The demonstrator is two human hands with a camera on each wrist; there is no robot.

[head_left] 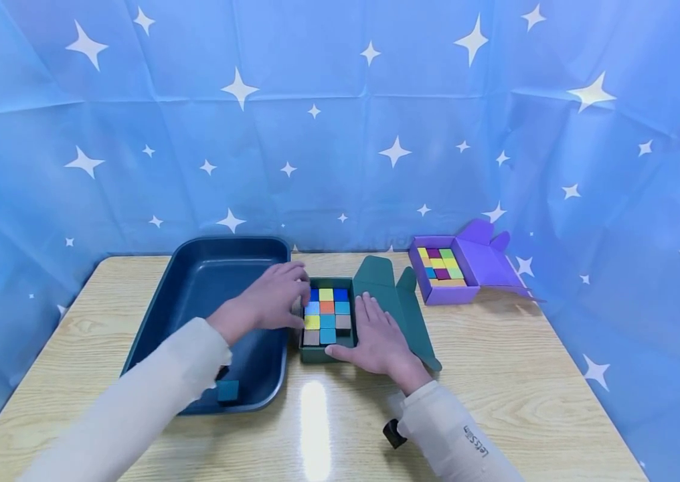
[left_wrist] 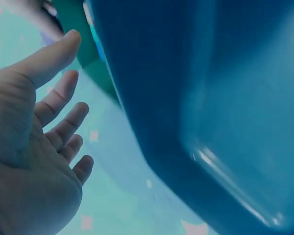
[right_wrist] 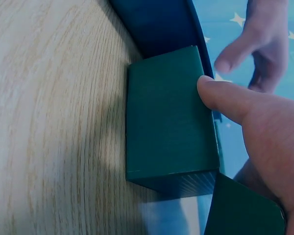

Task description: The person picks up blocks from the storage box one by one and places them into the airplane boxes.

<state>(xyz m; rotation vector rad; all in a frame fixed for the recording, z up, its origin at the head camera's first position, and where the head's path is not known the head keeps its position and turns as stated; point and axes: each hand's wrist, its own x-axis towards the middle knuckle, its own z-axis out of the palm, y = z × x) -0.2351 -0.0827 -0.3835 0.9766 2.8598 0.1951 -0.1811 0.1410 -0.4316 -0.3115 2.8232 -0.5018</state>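
A dark green box [head_left: 322, 355] stands with its lid folded out to the right. Inside it sit rows of coloured cubes [head_left: 327, 307], with a gap at the near right corner. My left hand [head_left: 274, 294] hovers by the box's left wall, fingers loosely bent; in the left wrist view the hand [left_wrist: 44, 132] holds nothing. My right hand [head_left: 379, 338] rests along the box's right edge with straight fingers, its thumb touching the near rim, as the right wrist view also shows on the green box [right_wrist: 169, 117]. A teal cube [head_left: 227, 391] lies in the dark blue tray [head_left: 282, 361].
At the back right, an open purple box [head_left: 451, 294] holds several coloured cubes, its lid [head_left: 487, 261] spread rightward. The green lid [head_left: 403, 308] lies between the two boxes. A blue starry cloth [head_left: 328, 134] hangs behind the wooden table [head_left: 515, 388].
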